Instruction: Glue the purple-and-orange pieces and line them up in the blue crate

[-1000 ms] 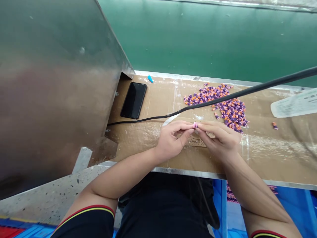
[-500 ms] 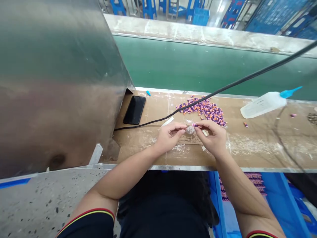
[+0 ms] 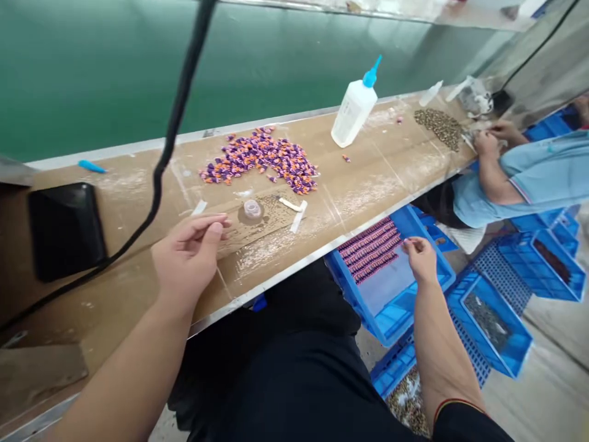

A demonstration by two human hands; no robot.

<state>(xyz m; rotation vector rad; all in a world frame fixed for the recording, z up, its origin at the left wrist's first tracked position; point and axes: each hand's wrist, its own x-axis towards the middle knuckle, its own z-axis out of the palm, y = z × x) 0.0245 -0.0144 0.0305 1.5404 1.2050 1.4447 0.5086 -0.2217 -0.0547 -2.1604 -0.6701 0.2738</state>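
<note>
My left hand is just above the cardboard at the bench's near side, thumb and fingertips pressed together. Whatever is in that pinch, if anything, is too small to make out. Just right of its fingertips sits a small round clear dish on a wet-looking cardboard strip. Behind the dish spreads a pile of small purple, pink and orange pieces. My right hand is closed in a pinch over the right side of a blue crate, beside rows of pink-and-purple pieces. Its pinched contents cannot be told.
A white bottle with a blue nozzle stands behind the pile. A black cable crosses the left side, over a phone. At right, a co-worker's hands are near a brown pile. More blue crates stand below.
My hands have parted: the right has moved from the small dish to over the crate, the left a little away from the dish. The view has turned right, and the bottle now stands upright.
</note>
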